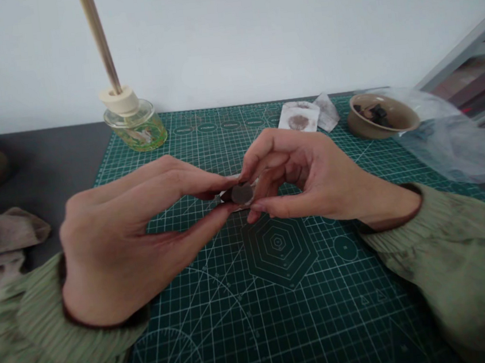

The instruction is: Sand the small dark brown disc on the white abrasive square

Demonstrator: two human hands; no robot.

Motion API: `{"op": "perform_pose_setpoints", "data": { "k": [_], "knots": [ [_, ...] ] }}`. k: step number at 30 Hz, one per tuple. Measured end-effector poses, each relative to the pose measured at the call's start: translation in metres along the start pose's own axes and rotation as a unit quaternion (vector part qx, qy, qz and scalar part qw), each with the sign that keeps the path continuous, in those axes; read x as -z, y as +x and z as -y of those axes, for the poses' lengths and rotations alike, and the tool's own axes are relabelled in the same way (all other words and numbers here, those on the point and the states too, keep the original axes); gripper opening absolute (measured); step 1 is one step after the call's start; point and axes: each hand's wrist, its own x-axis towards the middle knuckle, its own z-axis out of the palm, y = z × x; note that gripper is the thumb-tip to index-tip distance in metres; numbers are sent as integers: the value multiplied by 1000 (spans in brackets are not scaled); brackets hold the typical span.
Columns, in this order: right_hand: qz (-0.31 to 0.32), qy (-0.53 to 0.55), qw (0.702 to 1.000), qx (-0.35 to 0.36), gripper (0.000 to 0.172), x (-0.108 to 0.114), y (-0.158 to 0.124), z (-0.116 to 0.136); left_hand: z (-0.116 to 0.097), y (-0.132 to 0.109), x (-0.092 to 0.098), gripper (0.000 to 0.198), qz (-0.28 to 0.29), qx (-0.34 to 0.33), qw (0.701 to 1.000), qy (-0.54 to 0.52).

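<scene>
At the centre, above a green cutting mat (223, 328), a small brown piece (242, 193) with a round face sat against pale material (242, 208), pinched in the fingertips of both hands: the left hand (117, 229) gripped it from nine o'clock, the right hand (310, 168) nipped it from three. Because so little of it met the fingers, uneven pressure seemed the chief risk; it might have slipped out or been crushed. Its softness could not be told. A quick swing toward ten could have knocked the glass bottle (142, 131) with its tall reeds (100, 40); toward two stood a brown bowl (367, 127), and near three, clear plastic (450, 142) crossed the mat's edge, a possible snag for the right sleeve (462, 251). A white wall (228, 44) closed off twelve. The widest room lay toward six, on printed mat.
</scene>
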Motion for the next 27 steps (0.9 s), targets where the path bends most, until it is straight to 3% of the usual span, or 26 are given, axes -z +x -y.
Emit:
{"op": "perform_pose_setpoints", "data": {
  "k": [6,12,17,23,27],
  "knots": [
    [1,20,1000,4,46,2,-1,-1,-2,0,-1,7,1,3,1000,12],
    [-2,15,1000,4,39,2,-1,-1,0,-3,0,9,1,-5,1000,11],
    [-27,25,999,11,35,-4,4,-3,2,-2,1,25,11,-24,999,-34],
    [-62,-5,998,10,23,-6,2,-2,2,0,1,34,12,-14,998,-67],
    [-55,-6,998,1,28,-6,1,-1,0,1,2,33,13,26,995,-95]
  ]
}}
